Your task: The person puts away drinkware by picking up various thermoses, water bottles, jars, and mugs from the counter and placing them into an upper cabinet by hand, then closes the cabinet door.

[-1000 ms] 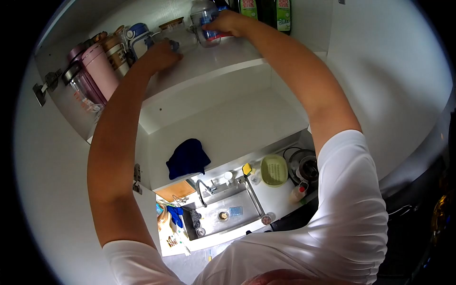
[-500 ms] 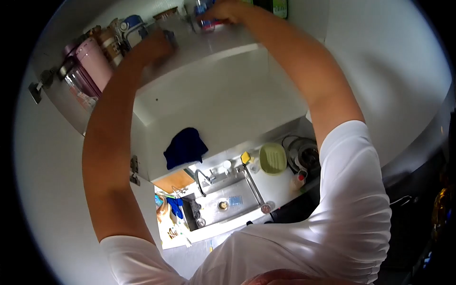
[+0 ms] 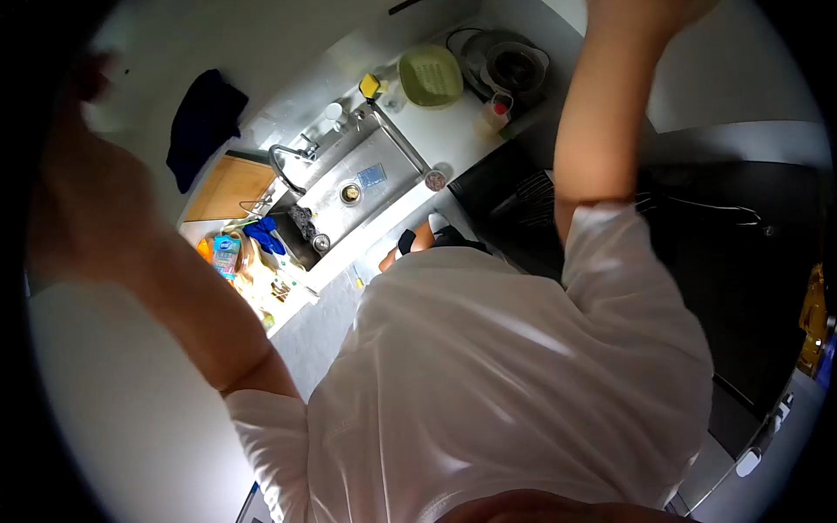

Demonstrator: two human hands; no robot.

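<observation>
My left hand [image 3: 96, 196] is raised at the far left, near the pale cabinet surface. It is dark and smeared by motion, so its fingers and anything in them cannot be made out. Only the wrist side of my right hand [image 3: 649, 12] shows at the top edge, beside a white cabinet door; its fingers are cut off by the frame. A dark blue cloth [image 3: 206, 122] lies on the cabinet's lower shelf, to the right of my left hand. No shelf items are visible near either hand.
Below are a steel sink [image 3: 336, 187] with a faucet [image 3: 283, 166], a wooden board [image 3: 228, 189], a yellow-green basket [image 3: 430, 77], a yellow sponge [image 3: 369, 85], a pot [image 3: 516, 68] and a red-capped bottle [image 3: 495, 113]. A dark stovetop [image 3: 697, 261] lies at the right.
The view has tilted down and turned, and the upper shelf with its bottles and cups has left it. Both hands have moved away from the containers and farther apart.
</observation>
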